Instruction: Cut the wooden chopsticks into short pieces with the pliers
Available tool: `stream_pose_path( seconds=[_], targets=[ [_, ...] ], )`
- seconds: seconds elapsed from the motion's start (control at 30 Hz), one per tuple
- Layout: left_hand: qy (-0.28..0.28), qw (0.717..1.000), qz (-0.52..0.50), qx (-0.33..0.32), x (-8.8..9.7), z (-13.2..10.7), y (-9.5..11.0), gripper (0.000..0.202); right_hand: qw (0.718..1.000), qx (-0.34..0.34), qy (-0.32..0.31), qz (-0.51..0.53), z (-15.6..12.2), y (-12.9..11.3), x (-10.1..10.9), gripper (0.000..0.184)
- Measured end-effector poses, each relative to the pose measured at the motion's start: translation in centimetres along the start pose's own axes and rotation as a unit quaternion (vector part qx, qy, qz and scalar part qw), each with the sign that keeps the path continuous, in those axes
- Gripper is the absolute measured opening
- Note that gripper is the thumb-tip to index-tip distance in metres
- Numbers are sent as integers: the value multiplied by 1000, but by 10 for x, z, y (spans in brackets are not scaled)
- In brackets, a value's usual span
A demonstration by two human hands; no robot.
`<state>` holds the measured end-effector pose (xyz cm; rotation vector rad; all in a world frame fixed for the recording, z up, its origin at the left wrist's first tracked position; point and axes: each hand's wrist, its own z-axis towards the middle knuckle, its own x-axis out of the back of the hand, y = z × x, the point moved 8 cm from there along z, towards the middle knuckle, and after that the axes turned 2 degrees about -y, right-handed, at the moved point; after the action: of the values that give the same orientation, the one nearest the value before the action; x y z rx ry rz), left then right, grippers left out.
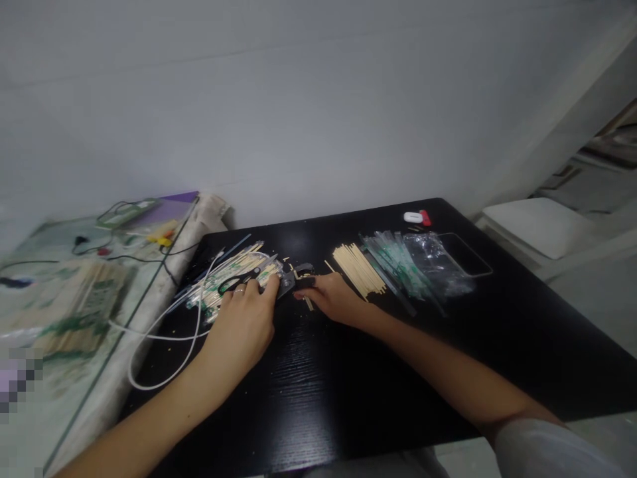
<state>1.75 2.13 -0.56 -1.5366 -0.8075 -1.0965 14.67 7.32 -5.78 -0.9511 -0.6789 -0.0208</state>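
My left hand [249, 315], a ring on one finger, is at the left pile of wrapped wooden sticks [213, 282]. Its fingers curl down beside black-handled scissors [239, 279]; what they grip, if anything, is hidden. Right of these fingers is a dark metal hand tool [287, 284], its exact kind unclear. My right hand [333, 295] is closed around the tool's dark handle. Small stick pieces [308, 303] lie under and around the tool. Beyond my right hand, bare wooden sticks [359, 269] lie in a fanned bundle.
Clear and green plastic wrappers [398, 262] lie right of the bare sticks, by a phone-like dark slab [462, 254]. A white earbud case [413, 217] sits farther back. A white cable [164, 386] loops at left, near a glass-topped table [94, 358] with packed sticks [84, 299].
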Motion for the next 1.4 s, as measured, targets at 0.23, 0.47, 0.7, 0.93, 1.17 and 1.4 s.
stream_pose_path(
  seconds=[0.23, 0.47, 0.7, 0.93, 1.17, 1.4],
  targets=[
    [-8, 1000, 4, 7, 2, -4, 2, 59, 1000, 2, -8, -17, 1, 0, -1, 16],
    [-18, 1000, 0, -2, 1, -2, 1, 58, 1000, -1, -3, -16, 2, 1, -1, 16],
    [1, 1000, 1, -6, -4, -3, 1, 64, 1000, 3, -2, -12, 1, -1, -1, 17],
    [-2, 1000, 4, 5, -2, -8, 4, 64, 1000, 12, 9, -8, -1, -3, -1, 14],
    [-11, 1000, -3, 4, -3, -8, 6, 60, 1000, 6, 7, -26, 0, -2, -1, 14],
    [-19, 1000, -4, 6, -4, -7, 3, 57, 1000, 18, 10, -13, 0, -3, 0, 16]
  ],
)
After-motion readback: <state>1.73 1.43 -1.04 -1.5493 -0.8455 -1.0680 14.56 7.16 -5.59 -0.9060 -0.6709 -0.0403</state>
